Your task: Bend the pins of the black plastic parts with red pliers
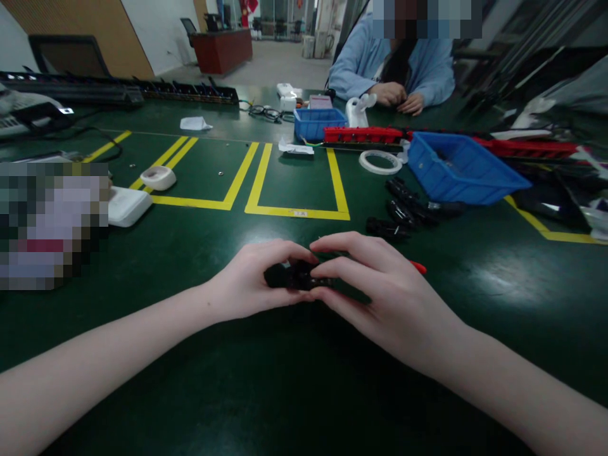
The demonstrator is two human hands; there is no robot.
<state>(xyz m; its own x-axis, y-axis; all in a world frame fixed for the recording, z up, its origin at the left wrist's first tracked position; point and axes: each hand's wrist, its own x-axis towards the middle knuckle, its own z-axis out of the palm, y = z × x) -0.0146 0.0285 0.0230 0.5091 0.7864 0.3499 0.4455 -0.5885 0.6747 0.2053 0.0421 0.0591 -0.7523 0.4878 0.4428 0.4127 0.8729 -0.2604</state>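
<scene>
while both hands meet over the near middle of the green tabletop (pixel 199 234), one small black part (pixel 297 277) sits between them, mostly covered by fingers; its exact shape cannot be told.

left hand (pixel 259 278): thumb and forefinger curved round the black part, gripping its left end.

right hand (pixel 380 278): fingertips closed on the right end of the same part, thumb below, fingers above; wrist lower right.

red-orange tip (pixel 418 267): one, showing just beyond the right hand; the rest hidden.

black parts (pixel 403 209): a loose cluster, beyond the right hand, in front of the large blue bin (pixel 463 168).

white ring (pixel 380 162): one, flat, left of that bin.

small blue bin (pixel 319 123): one, farther back, near a long red strip (pixel 363 135).

yellow tape outlines (pixel 297 213): several, on the tabletop; a folded white paper (pixel 295 148) at the far side of the middle one.

tape roll (pixel 158 178): one, off-white, at left, near a white box (pixel 127 206) with rounded corners.

person in a light blue garment (pixel 432 69): seated across the table, hands close together on the surface.
</scene>
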